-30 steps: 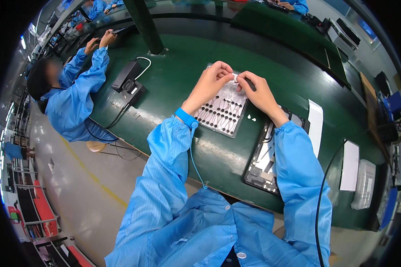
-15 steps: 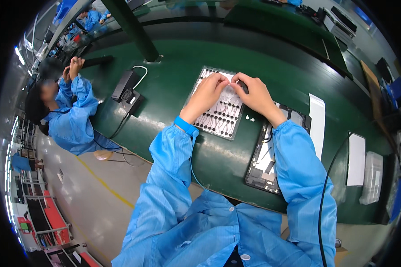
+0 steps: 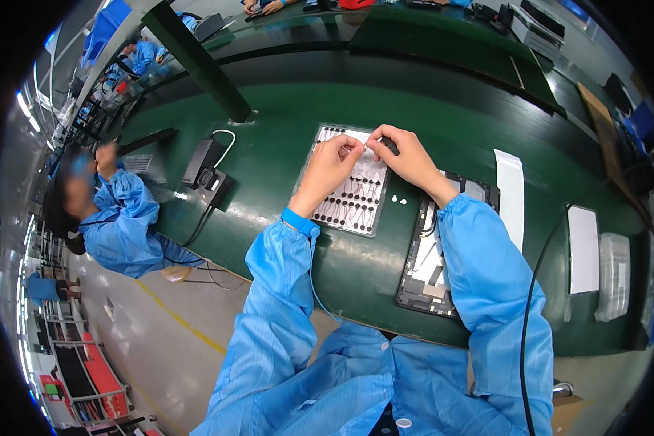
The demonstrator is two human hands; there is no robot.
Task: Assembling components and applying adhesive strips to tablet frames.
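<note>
A clear tray (image 3: 356, 227) lies on the green bench, holding rows of small round black parts with thin wires. Above its far half, my left hand (image 3: 328, 168) and my right hand (image 3: 408, 158) meet fingertip to fingertip. Both are pinched, with a tiny pale bit between them too small to name. A dark rounded object (image 3: 390, 144) shows by the curled fingers of my right hand; its kind is unclear. Two small white bits (image 3: 399, 199) lie just right of the tray. An opened tablet (image 3: 423, 280) with bare inner parts rests partly under my right forearm.
A white strip (image 3: 511, 192) lies beyond the tablet, with a white panel (image 3: 583, 251) and a clear plastic case (image 3: 614, 280) farther right. A black power adapter (image 3: 205, 161) with cables sits left. A green post (image 3: 203, 69) rises behind it. A co-worker in blue (image 3: 120, 218) sits left.
The view has shifted slightly, so the bench things sit a little differently. My hands remain pinched together above the tray. The co-worker's raised hands have come down somewhat.
</note>
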